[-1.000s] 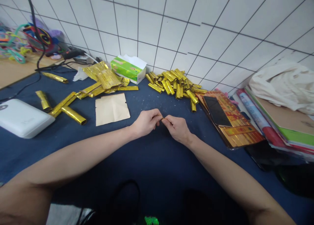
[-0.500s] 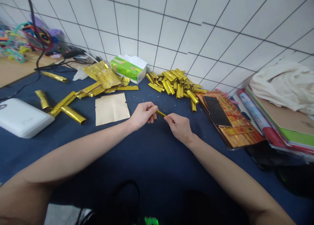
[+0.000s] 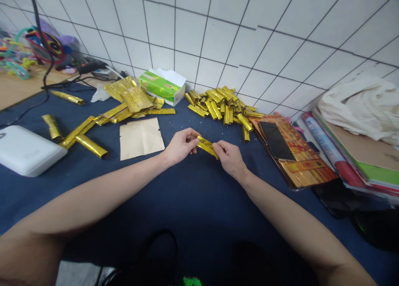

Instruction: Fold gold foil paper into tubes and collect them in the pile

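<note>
- A soft green-and-white tissue pack [image 3: 157, 86] is set near a white wall [image 3: 193, 32] lined with a black grid.
- A white, rounded plastic device [image 3: 31, 152] is placed at the left of a dark blue table covering [image 3: 193, 198].
- A black, rectangular phone [image 3: 277, 141] is laid at right, its screen dark.
- A crumpled cream cloth [image 3: 358, 105] is heaped on a stack of flat brown, green and red items [image 3: 364, 149].
- A black cable [image 3: 38, 24] is seen before a red, blue and yellow object [image 3: 51, 49], far left.

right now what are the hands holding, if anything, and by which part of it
A gold foil strip: the left hand pinches its left end, the right hand its right end.
</note>
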A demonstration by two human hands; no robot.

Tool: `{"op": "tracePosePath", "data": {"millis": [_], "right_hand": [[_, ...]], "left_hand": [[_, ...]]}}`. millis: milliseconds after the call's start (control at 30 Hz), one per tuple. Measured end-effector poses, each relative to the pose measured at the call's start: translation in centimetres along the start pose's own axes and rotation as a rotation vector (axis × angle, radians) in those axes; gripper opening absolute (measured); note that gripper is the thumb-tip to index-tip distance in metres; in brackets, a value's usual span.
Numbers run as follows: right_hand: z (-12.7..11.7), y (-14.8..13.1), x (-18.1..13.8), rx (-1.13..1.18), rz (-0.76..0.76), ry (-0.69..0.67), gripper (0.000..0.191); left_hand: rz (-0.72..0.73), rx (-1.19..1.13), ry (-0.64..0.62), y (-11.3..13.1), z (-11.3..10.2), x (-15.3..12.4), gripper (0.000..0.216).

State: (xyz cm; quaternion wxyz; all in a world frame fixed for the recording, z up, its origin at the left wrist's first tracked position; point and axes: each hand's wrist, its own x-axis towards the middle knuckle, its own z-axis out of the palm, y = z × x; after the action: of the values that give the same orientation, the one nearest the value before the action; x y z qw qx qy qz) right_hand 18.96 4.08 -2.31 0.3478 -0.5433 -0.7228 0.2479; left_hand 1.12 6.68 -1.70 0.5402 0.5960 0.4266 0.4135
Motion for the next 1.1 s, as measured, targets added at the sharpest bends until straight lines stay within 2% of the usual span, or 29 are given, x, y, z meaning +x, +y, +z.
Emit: {"op": "tracePosePath", "data": {"millis": [200,367,567,700,933,1100], "right_hand": [[0.0,0.1,0.1,0.149,0.071,0.017,0.031],[0.3,0.8,0.2,0.185,0.077,0.041,0.029],[0.7,1.2,0.3,0.272,0.042,0.021,0.023],[0.9,1.3,0.2,0.323,0.001,0.007,0.026],[0.9,1.4,0.3,0.338,0.048,0.058,0.019],[0.9,1.2,0.6,0.412,0.108,0.069,0.022]], "left_hand": [[-0.008,-0.046,0.049,-0.3,0.0,0.1,0.003],[-0.017,-0.094,0.109,-0.4,0.0,0.2,0.009],[-0.056,-0.155,0.16,-0.2,0.1,0.3,0.007],[-0.04,-0.207,0.197,-0.4,0.0,0.3,0.006],[0.016,-0.194,0.14,-0.4,0.1,0.2,0.011],[0.026,-0.211,0.113,-0.3,0.3,0.1,0.013]]}}
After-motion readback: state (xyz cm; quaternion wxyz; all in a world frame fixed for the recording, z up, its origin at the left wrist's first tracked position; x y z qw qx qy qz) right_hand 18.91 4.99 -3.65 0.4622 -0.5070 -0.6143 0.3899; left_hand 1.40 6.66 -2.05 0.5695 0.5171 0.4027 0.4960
